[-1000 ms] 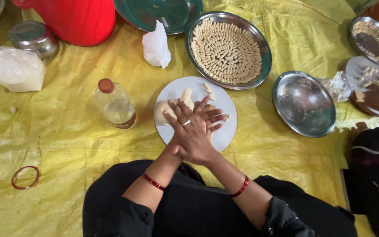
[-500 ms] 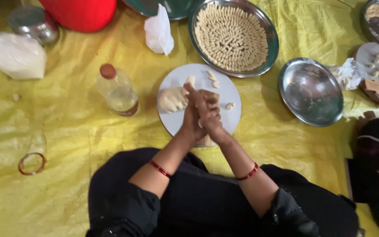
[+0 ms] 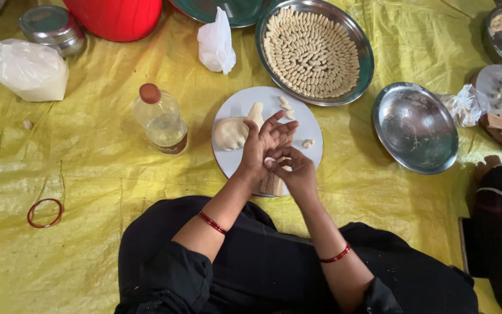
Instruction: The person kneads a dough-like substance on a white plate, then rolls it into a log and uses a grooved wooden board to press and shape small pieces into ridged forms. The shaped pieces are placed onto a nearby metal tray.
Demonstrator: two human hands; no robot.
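Black sleeves, red bangles on wrists

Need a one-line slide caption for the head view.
Left hand and right hand pinch dough over a white plate on yellow sheet.

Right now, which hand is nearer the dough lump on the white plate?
Left. The left hand is open, fingers spread, right beside the dough lump, nearly touching it. The right hand sits farther off, below and to the side, over the ridged wooden board.
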